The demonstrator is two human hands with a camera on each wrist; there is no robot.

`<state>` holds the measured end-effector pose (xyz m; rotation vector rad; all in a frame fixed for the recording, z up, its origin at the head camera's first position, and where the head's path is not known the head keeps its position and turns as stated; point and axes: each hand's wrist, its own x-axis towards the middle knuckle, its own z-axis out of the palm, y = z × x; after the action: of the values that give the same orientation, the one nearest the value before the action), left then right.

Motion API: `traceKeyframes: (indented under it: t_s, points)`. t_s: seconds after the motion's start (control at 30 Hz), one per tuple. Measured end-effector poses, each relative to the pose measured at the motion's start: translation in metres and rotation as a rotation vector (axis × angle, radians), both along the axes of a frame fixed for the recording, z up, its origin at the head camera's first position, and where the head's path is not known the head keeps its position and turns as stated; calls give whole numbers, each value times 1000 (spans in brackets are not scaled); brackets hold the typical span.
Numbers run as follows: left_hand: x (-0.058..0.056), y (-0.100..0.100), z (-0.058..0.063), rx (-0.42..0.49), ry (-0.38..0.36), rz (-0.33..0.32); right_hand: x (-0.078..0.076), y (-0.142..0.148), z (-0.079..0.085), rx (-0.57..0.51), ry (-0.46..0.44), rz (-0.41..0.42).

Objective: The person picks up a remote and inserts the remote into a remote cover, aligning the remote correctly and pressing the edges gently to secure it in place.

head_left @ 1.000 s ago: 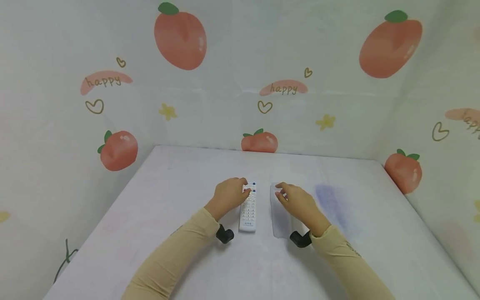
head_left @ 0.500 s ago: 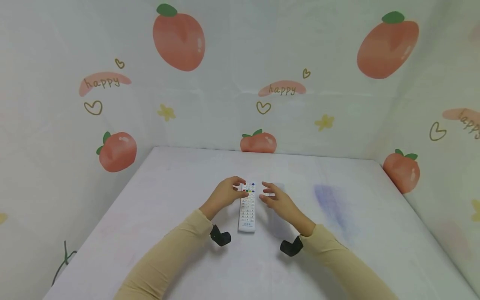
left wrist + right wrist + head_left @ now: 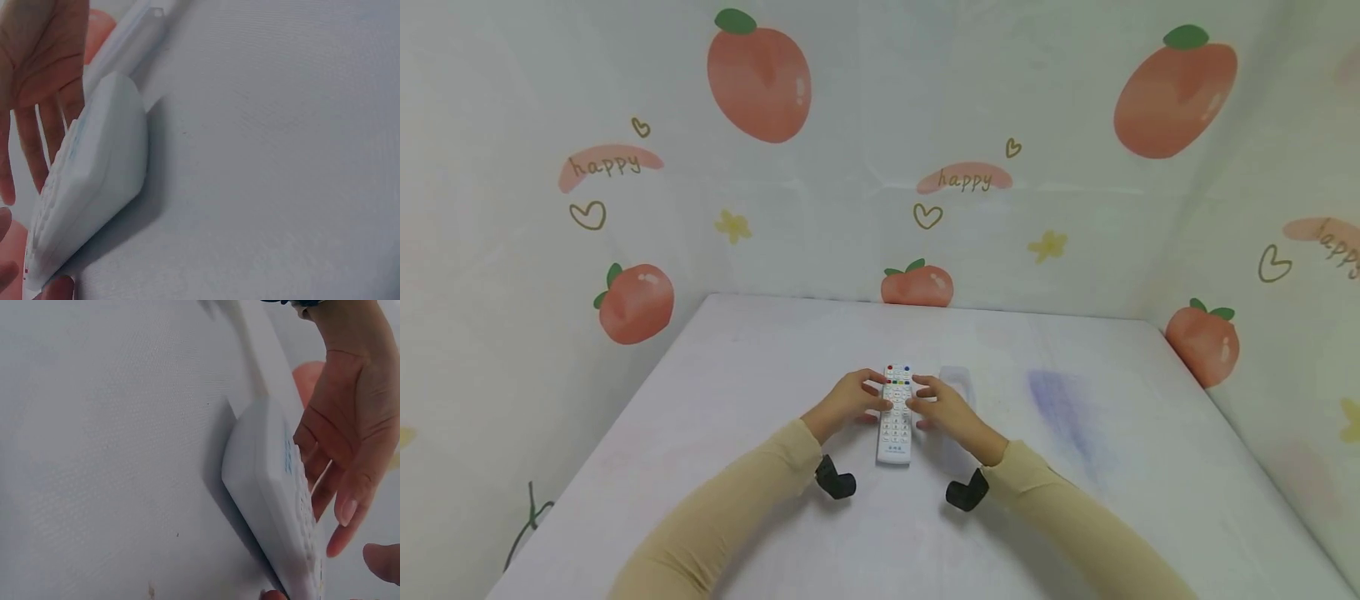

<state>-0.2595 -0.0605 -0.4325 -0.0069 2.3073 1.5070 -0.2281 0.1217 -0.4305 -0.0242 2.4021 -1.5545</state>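
Observation:
A white remote control (image 3: 894, 437) with rows of buttons lies face up on the table between my two hands. My left hand (image 3: 844, 406) is at its left side, thumb and fingers spread and slightly bent. From the other side my right hand (image 3: 953, 418) mirrors it, thumb apart from the fingers. In the left wrist view a left fingertip (image 3: 57, 289) is close against the far end of the remote; contact is unclear. The right wrist view shows a right fingertip (image 3: 274, 594) low beside it. A clear plastic sleeve (image 3: 956, 377) lies partly under my right hand.
The white table (image 3: 775, 350) has a bluish-purple stain (image 3: 1063, 408) on the right. A printed cloth backdrop (image 3: 850, 108) stands behind and at both sides. Black wrist cameras (image 3: 837, 479) hang below both wrists. A dark green cord (image 3: 531, 521) is by the left table edge.
My right hand has moved left, from above the clear sleeve to the remote's right side. My left hand has shifted down the remote's left side. The remote has stayed in place.

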Motion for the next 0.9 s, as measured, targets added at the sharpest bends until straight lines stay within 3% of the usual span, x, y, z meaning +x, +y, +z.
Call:
traceKeyframes:
  t_s: [0.23, 0.43, 0.7, 0.9]
  points:
    - [2, 5, -2, -30, 19, -22, -6, -8, -5, 52, -24, -11]
    - [3, 8, -4, -38, 33, -13, -7, -12, -9, 67, 11, -11]
    - [3, 8, -4, 13, -31, 30, -6, -16, -9, 71, -14, -41]
    - [5, 3, 0, 85, -85, 29, 1, -13, 0, -7, -30, -64]
